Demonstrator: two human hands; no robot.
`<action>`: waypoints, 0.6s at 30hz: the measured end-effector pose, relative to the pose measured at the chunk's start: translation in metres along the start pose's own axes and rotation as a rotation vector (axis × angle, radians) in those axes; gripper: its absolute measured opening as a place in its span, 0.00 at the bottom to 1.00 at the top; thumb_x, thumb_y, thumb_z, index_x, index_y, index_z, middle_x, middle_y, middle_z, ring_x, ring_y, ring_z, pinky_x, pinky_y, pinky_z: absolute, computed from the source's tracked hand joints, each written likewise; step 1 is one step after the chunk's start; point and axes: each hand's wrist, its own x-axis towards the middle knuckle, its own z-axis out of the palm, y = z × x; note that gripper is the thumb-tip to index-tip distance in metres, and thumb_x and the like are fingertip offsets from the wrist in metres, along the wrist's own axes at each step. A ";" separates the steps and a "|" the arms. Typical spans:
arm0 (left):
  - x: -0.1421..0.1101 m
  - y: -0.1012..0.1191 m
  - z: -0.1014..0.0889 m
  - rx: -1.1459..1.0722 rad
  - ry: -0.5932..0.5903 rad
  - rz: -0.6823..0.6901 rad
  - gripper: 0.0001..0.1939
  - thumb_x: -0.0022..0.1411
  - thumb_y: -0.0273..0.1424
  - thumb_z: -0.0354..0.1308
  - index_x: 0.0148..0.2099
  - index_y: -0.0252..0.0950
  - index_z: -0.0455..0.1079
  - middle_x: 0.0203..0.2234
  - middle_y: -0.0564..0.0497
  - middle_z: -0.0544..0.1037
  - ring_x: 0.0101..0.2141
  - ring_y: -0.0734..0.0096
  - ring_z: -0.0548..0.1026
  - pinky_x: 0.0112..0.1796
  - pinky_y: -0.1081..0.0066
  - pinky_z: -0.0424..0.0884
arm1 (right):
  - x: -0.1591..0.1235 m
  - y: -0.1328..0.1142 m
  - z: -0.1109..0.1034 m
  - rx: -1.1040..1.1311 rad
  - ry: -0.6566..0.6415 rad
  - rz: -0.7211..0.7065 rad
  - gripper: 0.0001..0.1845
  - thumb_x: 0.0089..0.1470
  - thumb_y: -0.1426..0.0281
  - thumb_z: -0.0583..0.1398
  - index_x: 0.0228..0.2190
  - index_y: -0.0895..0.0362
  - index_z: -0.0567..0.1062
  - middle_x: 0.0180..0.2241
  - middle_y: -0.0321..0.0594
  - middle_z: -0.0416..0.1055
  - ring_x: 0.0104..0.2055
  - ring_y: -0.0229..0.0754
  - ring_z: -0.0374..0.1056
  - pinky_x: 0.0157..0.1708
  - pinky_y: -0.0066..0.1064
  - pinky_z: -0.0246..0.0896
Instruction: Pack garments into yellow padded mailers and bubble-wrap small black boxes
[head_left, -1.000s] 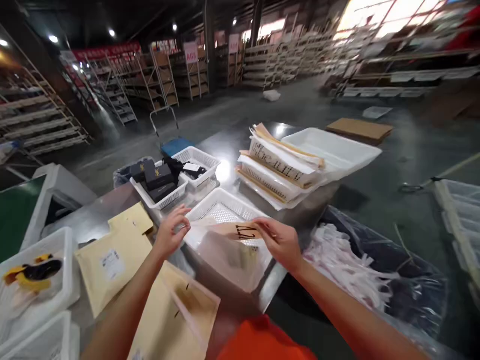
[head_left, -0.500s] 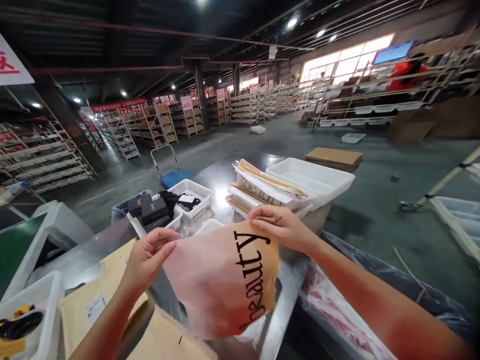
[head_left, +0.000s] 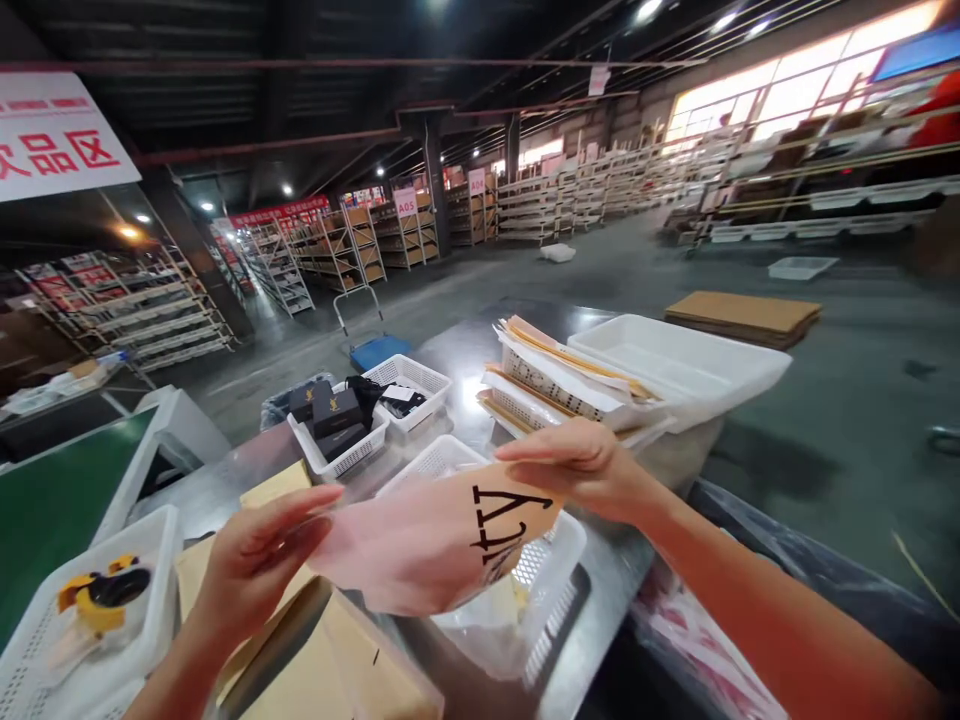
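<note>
Between my hands hangs a thin pink-and-peach plastic bag (head_left: 420, 545) with black lettering, its upper edge stretched taut and its lower part curled under. My left hand (head_left: 259, 545) pinches the bag's left corner between thumb and fingers. At the right corner, my right hand (head_left: 581, 465) grips it the same way, fingers closed over the edge. Below the bag stands a white perforated basket (head_left: 559, 570) with clear plastic in it, partly covered by the bag. Kraft padded envelopes (head_left: 352, 665) lie under and beside my left forearm.
Mailers (head_left: 562, 365) stand upright in baskets ahead, beside a white tub (head_left: 675, 365). Black boxes (head_left: 334, 410) fill a basket left of centre. A bin (head_left: 161, 640) with yellow-and-black tape dispensers stands at left. Flattened cardboard (head_left: 742, 312) lies beyond the tub. Dark plastic lines the right side.
The bag has flattened and tipped, so less of its lettering shows. My left hand has moved lower and left. The view has swung left, shifting the surroundings rightward.
</note>
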 end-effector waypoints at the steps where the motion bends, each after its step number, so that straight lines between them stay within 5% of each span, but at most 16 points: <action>1: 0.000 0.004 -0.002 0.021 -0.018 0.067 0.13 0.58 0.27 0.63 0.45 0.46 0.81 0.31 0.50 0.85 0.26 0.69 0.81 0.26 0.81 0.74 | 0.002 -0.002 -0.002 0.001 -0.024 -0.039 0.16 0.55 0.55 0.64 0.36 0.53 0.84 0.25 0.40 0.77 0.25 0.40 0.72 0.25 0.28 0.66; 6: 0.002 0.021 -0.006 -0.036 -0.112 0.254 0.15 0.60 0.25 0.61 0.44 0.49 0.81 0.31 0.50 0.84 0.29 0.63 0.83 0.28 0.78 0.77 | 0.004 -0.005 -0.012 0.024 -0.101 -0.206 0.13 0.58 0.58 0.62 0.36 0.49 0.84 0.24 0.38 0.75 0.23 0.35 0.68 0.21 0.26 0.60; 14: 0.004 0.030 -0.006 -0.070 -0.122 0.179 0.08 0.61 0.31 0.62 0.39 0.46 0.83 0.27 0.47 0.84 0.26 0.60 0.82 0.25 0.76 0.77 | 0.002 -0.005 -0.019 0.010 -0.140 -0.168 0.16 0.58 0.54 0.61 0.34 0.50 0.84 0.28 0.41 0.76 0.26 0.38 0.71 0.24 0.27 0.65; 18: 0.006 0.032 -0.012 -0.019 -0.137 0.161 0.09 0.60 0.32 0.61 0.38 0.47 0.83 0.28 0.47 0.84 0.27 0.60 0.82 0.26 0.75 0.78 | 0.004 -0.015 -0.023 -0.080 -0.185 -0.261 0.17 0.63 0.57 0.57 0.37 0.51 0.83 0.27 0.40 0.76 0.27 0.37 0.71 0.25 0.27 0.63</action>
